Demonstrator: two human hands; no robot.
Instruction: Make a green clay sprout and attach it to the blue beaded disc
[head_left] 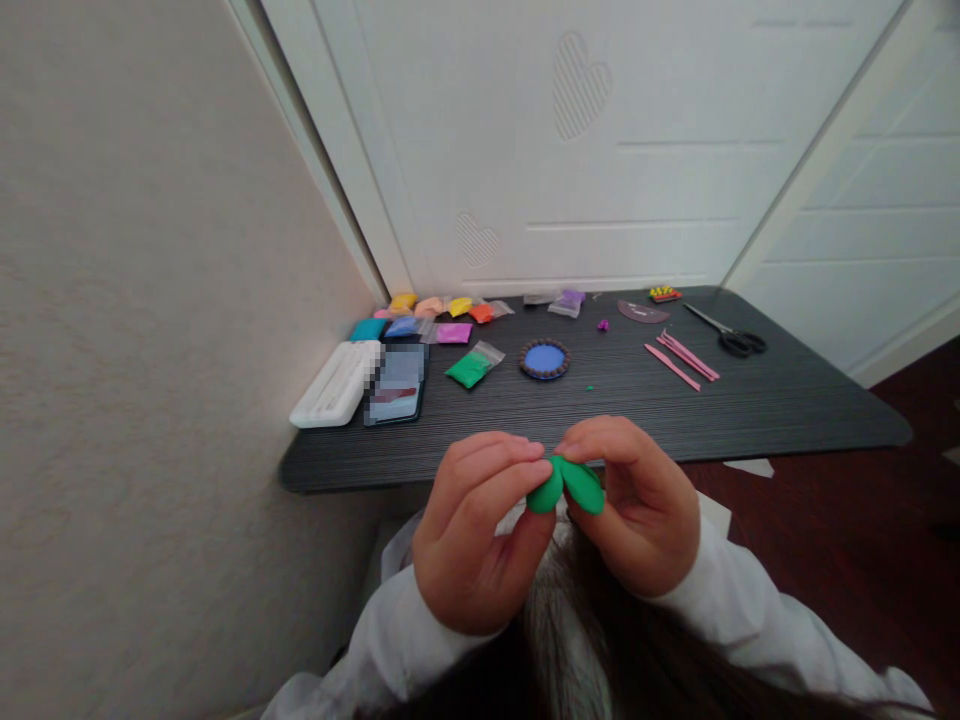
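Left hand (478, 540) and right hand (646, 512) hold a green clay piece (583, 487) between them, in front of the near edge of the dark tabletop (637, 430); left fingers and thumb clamped on its rounded left lobe, right fingers and thumb pinching its flatter right lobe. Beyond the fingers, nearly straight ahead: a blue disc (544, 360) with a brown beaded rim. Ahead and left of them, a green packet (470, 370); ahead and right, pink tools (673, 367) and black-handled scissors (729, 334)

Phone (405, 375) beside white case (337, 385), heart-patterned door (660, 80)
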